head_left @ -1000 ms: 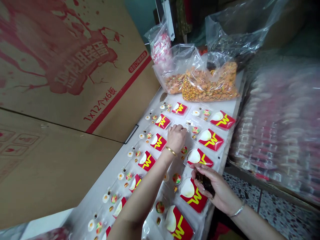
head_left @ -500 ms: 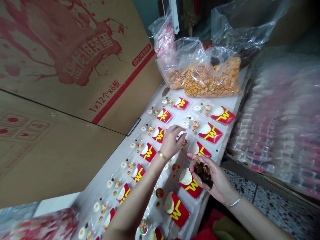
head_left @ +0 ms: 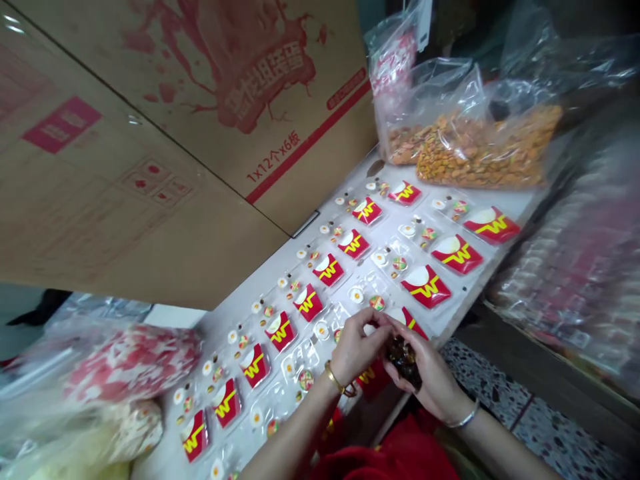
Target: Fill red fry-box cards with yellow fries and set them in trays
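Note:
My right hand (head_left: 431,381) is cupped around a heap of small, shiny dark brown pieces (head_left: 403,360). My left hand (head_left: 357,347) meets it from the left, fingertips pinched together at the heap's edge; whatever they hold is hidden. Beneath both hands lie rows of clear plastic trays (head_left: 320,328). Each tray has a red fries-box shape with a yellow zigzag (head_left: 427,287), plus a tiny fried egg (head_left: 357,295), a small pizza-like disc (head_left: 377,303) and other little pieces. Several trays are partly covered by my hands and forearms.
A big printed cardboard box (head_left: 200,160) stands along the table's left side. Bags of orange pieces (head_left: 483,157) sit at the far end. Red-and-white filled bags (head_left: 137,360) lie at lower left. Stacked clear packs (head_left: 565,280) fill a carton on the right.
My left hand has come back from over a tray to the dark brown pieces in my right hand. The view has swung left, so the table appears further right.

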Action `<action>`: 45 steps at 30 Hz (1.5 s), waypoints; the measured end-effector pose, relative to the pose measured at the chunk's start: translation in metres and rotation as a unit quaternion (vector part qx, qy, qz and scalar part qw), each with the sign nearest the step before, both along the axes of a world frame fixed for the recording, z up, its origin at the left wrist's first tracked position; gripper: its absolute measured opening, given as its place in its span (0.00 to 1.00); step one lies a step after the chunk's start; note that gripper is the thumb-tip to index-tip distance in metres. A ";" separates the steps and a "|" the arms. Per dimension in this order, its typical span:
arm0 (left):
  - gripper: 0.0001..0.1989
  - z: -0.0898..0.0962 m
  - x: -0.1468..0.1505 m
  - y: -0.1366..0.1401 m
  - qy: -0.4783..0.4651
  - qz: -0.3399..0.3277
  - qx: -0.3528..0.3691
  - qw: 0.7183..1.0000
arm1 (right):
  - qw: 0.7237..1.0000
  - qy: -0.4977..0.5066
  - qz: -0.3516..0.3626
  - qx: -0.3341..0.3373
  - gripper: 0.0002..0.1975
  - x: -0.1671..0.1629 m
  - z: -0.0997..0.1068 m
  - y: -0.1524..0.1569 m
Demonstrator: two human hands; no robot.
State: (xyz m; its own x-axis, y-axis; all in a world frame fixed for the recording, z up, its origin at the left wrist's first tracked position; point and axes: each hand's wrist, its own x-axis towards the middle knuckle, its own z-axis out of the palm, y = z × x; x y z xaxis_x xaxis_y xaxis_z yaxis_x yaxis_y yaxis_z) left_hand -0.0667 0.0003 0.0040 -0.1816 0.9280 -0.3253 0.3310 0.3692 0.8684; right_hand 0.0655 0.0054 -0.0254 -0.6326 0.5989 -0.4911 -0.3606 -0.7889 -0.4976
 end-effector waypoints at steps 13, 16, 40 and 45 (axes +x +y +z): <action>0.08 0.009 -0.009 -0.003 0.143 -0.081 0.008 0.986 | 0.998 -0.032 -0.009 0.056 0.25 -0.004 -0.004 0.000; 0.05 0.000 -0.001 -0.007 0.087 -0.035 0.010 0.996 | 0.997 -0.041 0.012 0.058 0.26 -0.004 -0.005 0.001; 0.12 -0.013 -0.033 0.042 0.340 -0.065 0.083 0.935 | 0.999 0.036 0.004 0.009 0.27 0.009 0.002 0.013; 0.10 0.019 -0.012 -0.011 0.180 -0.126 0.077 0.972 | 0.999 0.000 0.045 0.029 0.31 0.001 0.004 -0.001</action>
State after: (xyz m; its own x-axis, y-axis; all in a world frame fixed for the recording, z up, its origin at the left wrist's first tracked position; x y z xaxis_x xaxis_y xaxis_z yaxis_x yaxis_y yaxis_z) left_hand -0.0787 -0.0106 0.0226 -0.0193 0.9904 -0.1366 0.6876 0.1124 0.7174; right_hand 0.0665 0.0047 -0.0212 -0.6848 0.5679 -0.4566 -0.2903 -0.7874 -0.5438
